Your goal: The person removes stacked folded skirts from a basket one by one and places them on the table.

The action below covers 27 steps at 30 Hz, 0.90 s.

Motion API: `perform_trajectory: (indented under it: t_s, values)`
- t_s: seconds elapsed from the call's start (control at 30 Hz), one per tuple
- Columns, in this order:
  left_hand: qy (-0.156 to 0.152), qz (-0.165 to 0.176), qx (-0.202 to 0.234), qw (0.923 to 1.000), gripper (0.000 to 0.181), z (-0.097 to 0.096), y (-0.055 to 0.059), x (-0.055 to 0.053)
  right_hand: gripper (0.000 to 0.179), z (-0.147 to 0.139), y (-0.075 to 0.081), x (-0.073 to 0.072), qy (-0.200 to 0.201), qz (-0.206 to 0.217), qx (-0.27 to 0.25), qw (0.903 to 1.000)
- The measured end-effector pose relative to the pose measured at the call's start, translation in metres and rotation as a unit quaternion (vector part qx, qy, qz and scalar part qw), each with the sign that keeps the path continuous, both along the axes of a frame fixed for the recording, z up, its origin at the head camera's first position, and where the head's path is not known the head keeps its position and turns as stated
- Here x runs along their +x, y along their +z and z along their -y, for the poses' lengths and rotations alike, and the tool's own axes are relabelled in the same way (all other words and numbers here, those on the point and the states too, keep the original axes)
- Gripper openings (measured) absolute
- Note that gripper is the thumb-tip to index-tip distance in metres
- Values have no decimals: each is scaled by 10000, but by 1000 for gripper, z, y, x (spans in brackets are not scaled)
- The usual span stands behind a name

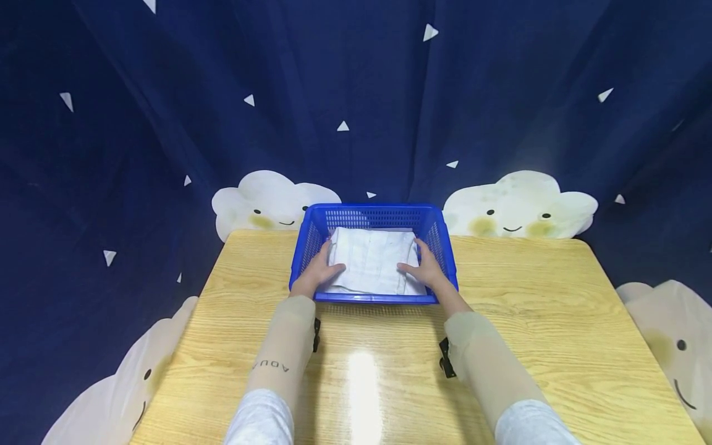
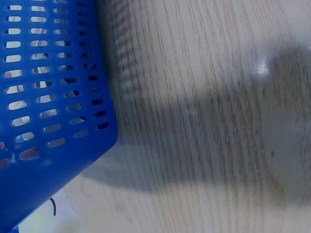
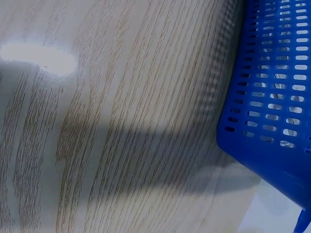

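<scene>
A folded white cloth (image 1: 369,259) lies flat inside a blue plastic basket (image 1: 375,298), in the middle of the head view. More white fabric shows under its right and far edges. My left hand (image 1: 318,269) holds the cloth by its left side, thumb on top and fingers along the edge. On the opposite side my right hand (image 1: 427,266) holds it the same way, its thumb pointing inward. Parts of the fingers are hidden by the cloth and basket. Both wrist views show only the slotted outer wall of the basket, with white fabric through the holes.
The basket stands at the far edge of a wooden table (image 1: 534,309). A dark blue curtain (image 1: 378,93) with white triangles hangs behind, and white cloud shapes (image 1: 523,207) with smiling faces line the table's edges. Light glares off the near tabletop.
</scene>
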<state>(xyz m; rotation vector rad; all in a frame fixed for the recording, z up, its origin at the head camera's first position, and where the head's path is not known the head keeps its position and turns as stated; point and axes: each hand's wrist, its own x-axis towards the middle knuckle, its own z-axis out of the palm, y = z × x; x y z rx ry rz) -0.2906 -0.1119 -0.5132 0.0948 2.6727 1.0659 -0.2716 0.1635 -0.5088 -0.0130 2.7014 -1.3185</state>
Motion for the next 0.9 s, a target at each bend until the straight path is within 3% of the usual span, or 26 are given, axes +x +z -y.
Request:
perform_trajectory:
  t_s: [0.43, 0.9]
  values:
    - [-11, 40, 140, 9999, 82, -2, -3, -2, 95, 0, 0, 0, -36, 915, -314, 9953]
    - [11, 141, 497, 9987, 83, -2, -2, -1, 98, 2, 3, -1, -19, 1229, -273, 9920]
